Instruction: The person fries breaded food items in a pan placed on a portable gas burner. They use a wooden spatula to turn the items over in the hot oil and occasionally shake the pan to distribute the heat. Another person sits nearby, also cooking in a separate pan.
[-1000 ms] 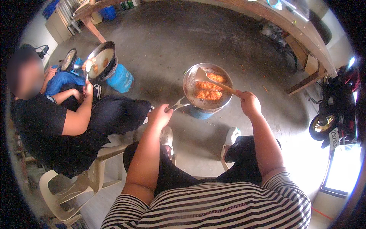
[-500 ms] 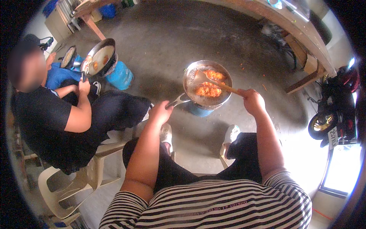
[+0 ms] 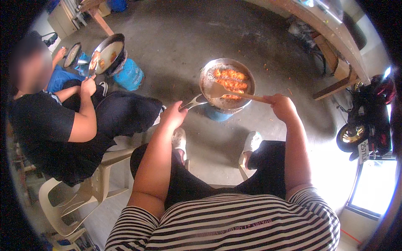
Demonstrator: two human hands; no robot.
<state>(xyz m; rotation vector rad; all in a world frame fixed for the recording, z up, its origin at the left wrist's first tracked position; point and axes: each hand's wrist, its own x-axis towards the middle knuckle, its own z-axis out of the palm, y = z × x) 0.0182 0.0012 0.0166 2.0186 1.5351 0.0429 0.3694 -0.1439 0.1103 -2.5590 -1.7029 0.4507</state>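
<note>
My left hand [image 3: 173, 114] is closed around the metal handle [image 3: 193, 103] of a round frying pan [image 3: 229, 110]. The pan rests on a blue burner base [image 3: 218, 116] on the floor in front of me. Bubbling oil fills it, with long, lumpy orange-brown pieces of fried food [image 3: 231, 75] lying side by side. My right hand [image 3: 282, 107] grips the end of a wooden spatula [image 3: 247, 96]. Its flat blade is in the pan, at the left end of the lower pieces, and the shaft crosses over the pan's right rim.
At left a seated person [image 3: 81, 115] holds tongs [image 3: 93, 69] at another pan [image 3: 109, 52] on a blue gas cylinder [image 3: 129, 75]. A third pan [image 3: 73, 54] stands farther left. A pale plastic chair [image 3: 100, 184], wooden table [image 3: 335, 88] and motorcycle [image 3: 368, 129] stand around me.
The spatula blade has shifted down and left off the upper food, uncovering more of the pieces. My right hand has moved slightly right. My left hand still holds the handle.
</note>
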